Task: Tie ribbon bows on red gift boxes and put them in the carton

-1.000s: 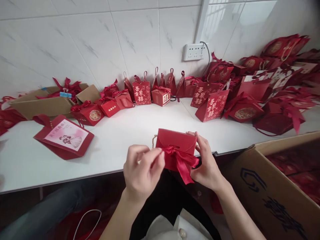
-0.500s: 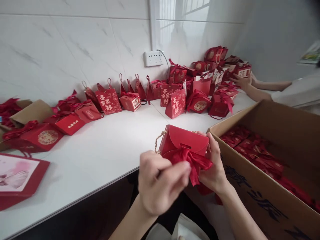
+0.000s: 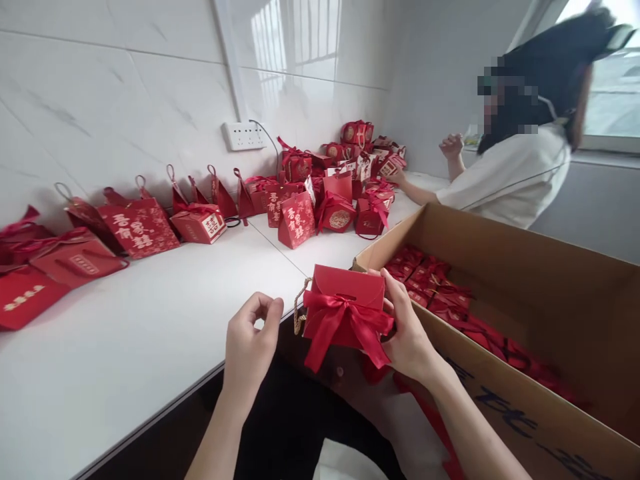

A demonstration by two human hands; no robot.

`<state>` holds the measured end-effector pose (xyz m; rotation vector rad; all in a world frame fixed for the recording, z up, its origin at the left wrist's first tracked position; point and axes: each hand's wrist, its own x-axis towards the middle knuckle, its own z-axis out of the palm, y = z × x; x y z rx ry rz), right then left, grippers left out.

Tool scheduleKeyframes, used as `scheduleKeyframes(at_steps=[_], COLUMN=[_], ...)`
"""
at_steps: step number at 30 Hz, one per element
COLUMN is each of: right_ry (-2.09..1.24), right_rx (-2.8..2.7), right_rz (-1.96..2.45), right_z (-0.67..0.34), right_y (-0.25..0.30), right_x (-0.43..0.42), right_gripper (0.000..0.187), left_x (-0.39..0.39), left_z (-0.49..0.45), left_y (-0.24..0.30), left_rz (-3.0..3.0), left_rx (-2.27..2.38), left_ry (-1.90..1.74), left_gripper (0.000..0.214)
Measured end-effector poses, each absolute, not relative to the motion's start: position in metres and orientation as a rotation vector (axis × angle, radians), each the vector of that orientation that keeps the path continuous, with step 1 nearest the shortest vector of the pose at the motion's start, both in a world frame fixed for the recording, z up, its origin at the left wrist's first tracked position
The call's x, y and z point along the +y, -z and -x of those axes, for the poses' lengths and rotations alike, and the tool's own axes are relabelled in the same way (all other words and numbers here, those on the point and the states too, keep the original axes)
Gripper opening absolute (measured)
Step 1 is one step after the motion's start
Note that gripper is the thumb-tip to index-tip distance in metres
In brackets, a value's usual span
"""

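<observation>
My right hand (image 3: pixel 407 330) holds a small red gift box (image 3: pixel 345 297) by its right side, above the white table's front edge. The box has a curved flap, a red ribbon bow (image 3: pixel 350 323) on its front and a beige rope handle (image 3: pixel 299 313) on its left. My left hand (image 3: pixel 250 343) hovers just left of the box, fingers loosely curled with thumb and forefinger apart, holding nothing and not touching the box.
A large open cardboard carton (image 3: pixel 505 267) with several red boxes inside stands at the right. Many red gift bags and boxes (image 3: pixel 295 220) line the tiled wall on the white table (image 3: pixel 150 333). Another person (image 3: pixel 505 173) in a white shirt reaches toward the far pile.
My left hand has let go of the ribbon and drawn back to the left. The bow now hangs spread on the box. My view has swung right, showing the other person.
</observation>
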<state>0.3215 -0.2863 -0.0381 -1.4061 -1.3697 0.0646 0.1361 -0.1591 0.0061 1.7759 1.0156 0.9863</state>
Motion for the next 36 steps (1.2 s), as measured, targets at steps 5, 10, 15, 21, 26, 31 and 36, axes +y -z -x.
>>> scheduleKeyframes(at_steps=[5, 10, 15, 21, 26, 31, 36], right_ry=[-0.121, -0.185, -0.028, 0.077, 0.136, 0.363, 0.304], right_rx=[-1.372, -1.362, -1.318, -1.261, -1.269, -1.238, -0.913], right_rz=[1.495, 1.554, 1.555, 1.613, 1.749, 1.982, 2.317], right_z=[-0.334, -0.344, -0.344, -0.333, -0.336, -0.392, -0.510], right_y=[0.031, 0.030, 0.032, 0.027, 0.021, -0.008, -0.017], right_x=[-0.306, -0.323, -0.332, -0.342, -0.370, -0.418, -0.442], right_gripper=[0.099, 0.104, 0.094, 0.088, 0.095, 0.107, 0.093], left_x=[-0.169, -0.183, -0.209, -0.229, -0.201, -0.170, -0.177], left_z=[-0.150, -0.168, -0.182, -0.190, -0.200, -0.231, -0.265], left_y=[-0.011, -0.017, -0.014, -0.011, -0.002, 0.034, 0.064], left_rz=[-1.810, -1.918, -2.266, -2.486, -2.286, -2.434, -2.571], left_rx=[0.896, 0.697, 0.150, -0.329, 0.119, 0.332, 0.071], left_ry=[-0.932, -0.972, -1.386, -1.665, -1.481, -1.098, -1.132], left_gripper=[0.033, 0.019, 0.008, 0.019, 0.011, 0.008, 0.018])
